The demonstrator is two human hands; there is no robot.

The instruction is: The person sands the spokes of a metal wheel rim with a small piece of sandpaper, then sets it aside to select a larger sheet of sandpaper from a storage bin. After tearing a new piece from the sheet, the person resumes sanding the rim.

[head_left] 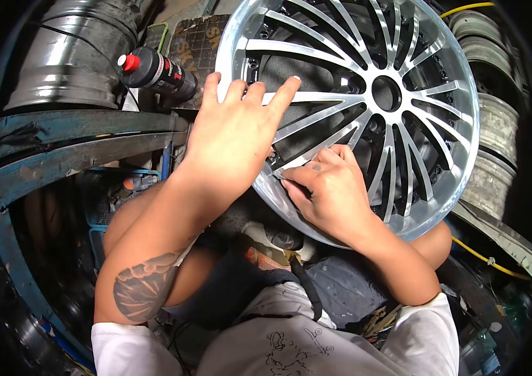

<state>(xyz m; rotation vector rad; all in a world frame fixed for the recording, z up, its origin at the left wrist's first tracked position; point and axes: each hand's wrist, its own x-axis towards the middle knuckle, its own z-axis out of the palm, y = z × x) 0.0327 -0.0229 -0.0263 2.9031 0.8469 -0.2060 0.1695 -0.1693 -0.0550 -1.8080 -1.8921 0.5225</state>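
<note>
A multi-spoke alloy wheel rim [386, 114] with polished silver spokes and dark gaps leans in front of my knees, tilted toward me. My left hand [233, 128] rests across its left edge, fingers spread, over the outer lip and a spoke. My right hand [331, 188] is at the lower left of the wheel, thumb and forefinger pinched together against the inside of the lip near a spoke's end. Whatever sits between those fingertips is too small to name. The other fingers curl over the spokes.
A dark bottle with a red cap [160, 74] lies tilted left of the wheel. Bare metal wheels stand at upper left [68, 56] and in a stack at right [491, 125]. A blue metal frame [71, 150] runs along the left. A yellow hose [488, 255] passes at right.
</note>
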